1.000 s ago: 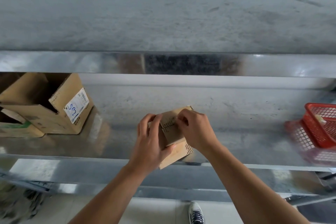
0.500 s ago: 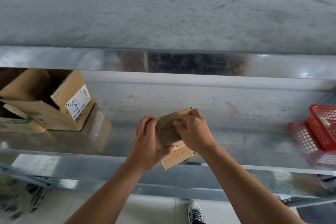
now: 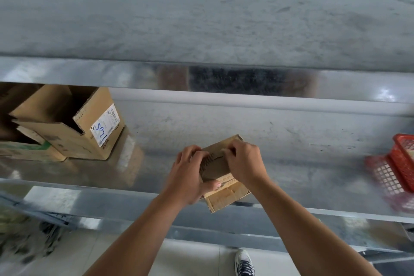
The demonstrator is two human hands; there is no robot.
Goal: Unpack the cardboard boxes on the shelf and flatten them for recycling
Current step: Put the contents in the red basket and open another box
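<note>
A small brown cardboard box [image 3: 226, 195] is held over the front edge of the metal shelf [image 3: 291, 163], tilted. My left hand [image 3: 188, 175] grips its left side, thumb across the front face. My right hand [image 3: 245, 163] curls over the top flap from the right, fingertips pinching the flap's edge. What is inside the box is hidden by my hands. On the left of the shelf stands a larger open cardboard box [image 3: 74, 127] with a white label, and a flatter box [image 3: 26, 150] with green print lies beside it.
A red plastic mesh basket [image 3: 403, 159] sits at the shelf's right edge. An upper shelf lip [image 3: 201, 76] runs across above. Below are a lower rail, white floor tiles and a shoe [image 3: 245, 263].
The small box and both hands have shifted slightly nearer the shelf's front edge. My right fingers have worked further over the top flap. The view has drifted a little.
</note>
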